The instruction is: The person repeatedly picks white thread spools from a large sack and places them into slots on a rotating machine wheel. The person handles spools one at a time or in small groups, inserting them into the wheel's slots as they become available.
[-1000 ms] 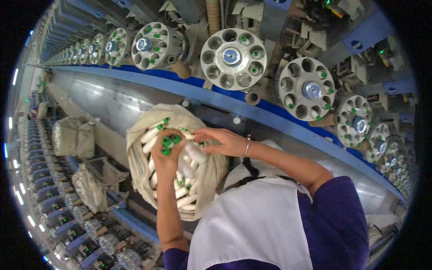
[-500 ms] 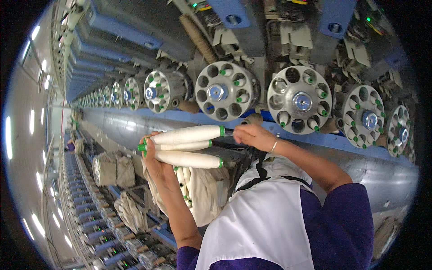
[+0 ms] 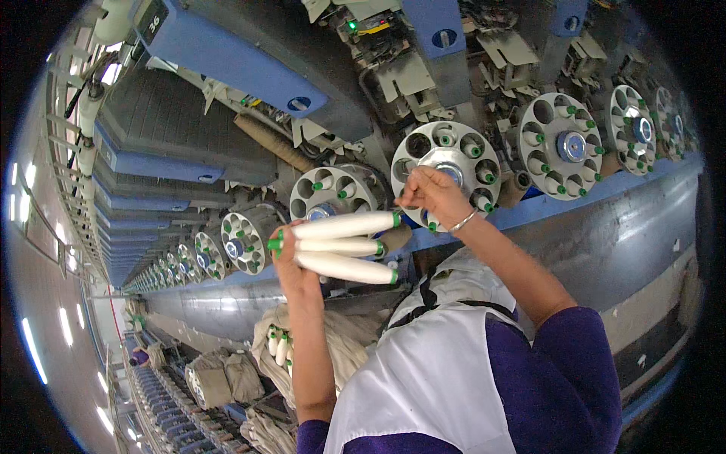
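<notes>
My left hand grips a fan of three yarn bobbins, wound white with green ends: an upper bobbin, a middle bobbin and a lower bobbin. Their tips point right. My right hand is closed in a pinch, a little above and right of the upper bobbin's tip. What its fingertips hold is too fine to make out. Right behind that hand is a round bobbin magazine, some of its pockets holding green-tipped bobbins and partly hidden by the hand.
More round magazines line the machine to both sides, above a long metal panel. Below my left forearm sits a beige cloth sack with several bobbins. Cloth bundles and a second machine row stand at lower left.
My right hand has moved up and right, from the upper bobbin's tip to in front of a magazine. The left hand still holds the three bobbins. The whole view has shifted along the machine.
</notes>
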`<action>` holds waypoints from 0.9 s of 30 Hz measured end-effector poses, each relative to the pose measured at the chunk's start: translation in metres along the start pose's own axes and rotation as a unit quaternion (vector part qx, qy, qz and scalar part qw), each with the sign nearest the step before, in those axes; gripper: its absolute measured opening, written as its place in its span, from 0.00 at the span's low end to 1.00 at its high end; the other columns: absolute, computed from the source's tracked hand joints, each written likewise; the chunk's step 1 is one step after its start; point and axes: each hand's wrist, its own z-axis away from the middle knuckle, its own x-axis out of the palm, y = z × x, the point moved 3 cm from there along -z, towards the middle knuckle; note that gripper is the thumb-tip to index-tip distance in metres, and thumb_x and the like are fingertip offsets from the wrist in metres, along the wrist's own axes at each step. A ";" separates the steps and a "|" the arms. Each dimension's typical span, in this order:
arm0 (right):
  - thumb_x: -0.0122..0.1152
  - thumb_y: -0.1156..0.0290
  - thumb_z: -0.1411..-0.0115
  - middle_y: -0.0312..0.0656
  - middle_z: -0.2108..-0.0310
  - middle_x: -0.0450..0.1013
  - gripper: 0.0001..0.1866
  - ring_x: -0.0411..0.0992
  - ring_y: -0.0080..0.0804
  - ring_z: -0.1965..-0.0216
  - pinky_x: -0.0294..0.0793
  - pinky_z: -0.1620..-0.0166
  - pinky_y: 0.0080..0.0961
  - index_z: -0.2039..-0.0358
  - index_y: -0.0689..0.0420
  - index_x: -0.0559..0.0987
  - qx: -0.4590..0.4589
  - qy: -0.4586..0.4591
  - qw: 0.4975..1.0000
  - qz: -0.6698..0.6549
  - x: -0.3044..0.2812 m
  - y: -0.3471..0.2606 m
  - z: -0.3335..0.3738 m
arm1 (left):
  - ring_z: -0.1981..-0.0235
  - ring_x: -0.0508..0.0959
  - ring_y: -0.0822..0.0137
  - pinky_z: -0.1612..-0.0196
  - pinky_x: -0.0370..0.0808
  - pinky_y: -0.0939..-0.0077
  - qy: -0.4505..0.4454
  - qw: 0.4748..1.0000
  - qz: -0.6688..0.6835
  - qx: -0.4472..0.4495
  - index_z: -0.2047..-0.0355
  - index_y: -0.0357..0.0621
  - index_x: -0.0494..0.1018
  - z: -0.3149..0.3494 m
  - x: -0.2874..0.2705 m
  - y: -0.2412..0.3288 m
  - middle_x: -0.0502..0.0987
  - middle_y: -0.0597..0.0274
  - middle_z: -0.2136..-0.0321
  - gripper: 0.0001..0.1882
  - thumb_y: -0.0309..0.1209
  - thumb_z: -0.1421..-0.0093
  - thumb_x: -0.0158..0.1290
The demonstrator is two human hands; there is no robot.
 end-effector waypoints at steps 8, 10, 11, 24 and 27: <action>0.49 0.66 0.32 0.39 0.72 0.73 0.11 0.77 0.34 0.66 0.80 0.54 0.33 0.71 0.58 0.71 -0.004 0.203 0.972 -0.115 -0.029 0.023 0.012 | 0.54 0.76 0.57 0.48 0.75 0.59 -0.055 0.997 -0.030 0.047 0.60 0.43 0.68 -0.011 0.055 -0.028 0.76 0.52 0.58 0.11 0.22 0.42 0.56; 0.52 0.70 0.35 0.41 0.73 0.72 0.09 0.76 0.35 0.68 0.81 0.56 0.35 0.71 0.59 0.71 0.047 0.171 0.970 -0.164 0.003 0.041 0.013 | 0.54 0.76 0.58 0.48 0.74 0.59 -0.081 0.991 -0.073 0.080 0.60 0.42 0.68 -0.009 0.068 -0.037 0.76 0.51 0.58 0.12 0.21 0.43 0.55; 0.53 0.70 0.35 0.41 0.73 0.72 0.09 0.76 0.34 0.69 0.81 0.56 0.36 0.71 0.59 0.71 0.077 0.111 0.972 -0.194 0.019 0.048 0.011 | 0.54 0.76 0.59 0.48 0.74 0.61 -0.098 0.988 -0.070 0.094 0.59 0.42 0.68 -0.006 0.074 -0.043 0.76 0.50 0.58 0.12 0.19 0.43 0.54; 0.48 0.60 0.31 0.30 0.85 0.59 0.16 0.59 0.16 0.84 0.74 0.74 0.23 0.72 0.56 0.69 -0.071 0.155 0.984 0.053 -0.039 0.003 0.002 | 0.53 0.74 0.61 0.47 0.70 0.66 -0.069 0.991 -0.053 0.099 0.60 0.43 0.69 -0.041 0.085 -0.084 0.77 0.53 0.57 0.13 0.24 0.45 0.59; 0.48 0.62 0.31 0.29 0.87 0.57 0.14 0.56 0.15 0.86 0.66 0.79 0.18 0.72 0.56 0.70 -0.128 0.183 0.972 0.075 -0.045 -0.018 0.009 | 0.58 0.77 0.62 0.50 0.74 0.64 -0.041 0.990 -0.076 0.115 0.61 0.41 0.68 -0.034 0.075 -0.078 0.77 0.53 0.62 0.10 0.26 0.40 0.57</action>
